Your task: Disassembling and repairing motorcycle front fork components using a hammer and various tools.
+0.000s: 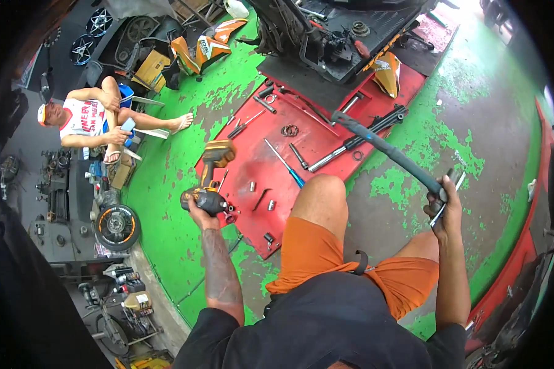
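Power tool (208,198) matt plastic; floor paint (160,203) rough, flaking.

A motorcycle repair workshop. Sockets (271,205), a blue-handled screwdriver (294,176) and a black-and-silver fork leg (353,144) lie on a low red platform (247,165), and a cordless impact wrench (204,200) is in the person's left hand (201,216). The green floor paint (181,144) is badly worn. Orange-and-white fairing panels (212,50), a tyred wheel with an orange-striped rim (117,227), spare black wheels (82,49) and fluid bottles (136,301) crowd the upper and left edges.
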Available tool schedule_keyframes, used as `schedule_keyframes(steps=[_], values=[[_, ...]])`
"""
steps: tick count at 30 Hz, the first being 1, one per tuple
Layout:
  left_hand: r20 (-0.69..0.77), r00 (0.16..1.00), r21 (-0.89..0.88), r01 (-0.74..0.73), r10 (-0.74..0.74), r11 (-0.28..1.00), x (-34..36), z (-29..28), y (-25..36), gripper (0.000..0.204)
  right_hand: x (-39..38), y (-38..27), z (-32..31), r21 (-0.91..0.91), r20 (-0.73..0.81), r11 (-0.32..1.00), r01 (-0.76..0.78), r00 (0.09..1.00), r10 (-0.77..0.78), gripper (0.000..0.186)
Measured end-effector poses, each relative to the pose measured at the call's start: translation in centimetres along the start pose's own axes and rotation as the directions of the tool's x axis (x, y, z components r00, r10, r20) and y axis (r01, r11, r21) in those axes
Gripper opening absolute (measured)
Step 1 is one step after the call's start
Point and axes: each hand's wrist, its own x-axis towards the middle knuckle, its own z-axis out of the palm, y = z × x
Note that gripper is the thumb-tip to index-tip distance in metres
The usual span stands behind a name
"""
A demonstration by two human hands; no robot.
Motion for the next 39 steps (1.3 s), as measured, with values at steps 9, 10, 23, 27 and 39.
schedule_keyframes(steps=[9,10,23,27,39], values=[[-0.633,0.766,-0.363,-0.163,-0.114,0.918,8.0,7.4,-9.8,0.072,-4.5,0.5,-2.7,0.008,-0.118,1.0,0.029,0.993,-0.028,0.031],[-0.628,0.769,-0.361,-0.154,-0.118,0.92,8.8,8.0,-10.9,0.072,-5.0,0.7,-2.6,0.008,-0.128,0.999,0.032,0.991,-0.031,0.031],[0.08,0.964,-0.257,0.265,-0.252,0.929,6.1,10.3,-13.7,0.038,-6.2,4.7,-1.3,0.051,-0.155,0.996,-0.074,0.985,0.082,0.036],[0.223,0.973,-0.019,0.067,-0.061,0.998,-4.6,14.6,-9.0,0.039,-4.9,5.5,-0.7,-0.032,-0.069,0.997,-0.063,0.996,0.061,0.035],[0.926,-0.089,-0.101,-0.995,-0.368,-0.012,-27.3,21.4,-1.6,0.029,-2.9,5.8,7.7,-0.227,0.321,0.938,-0.262,0.889,0.326,0.041]])
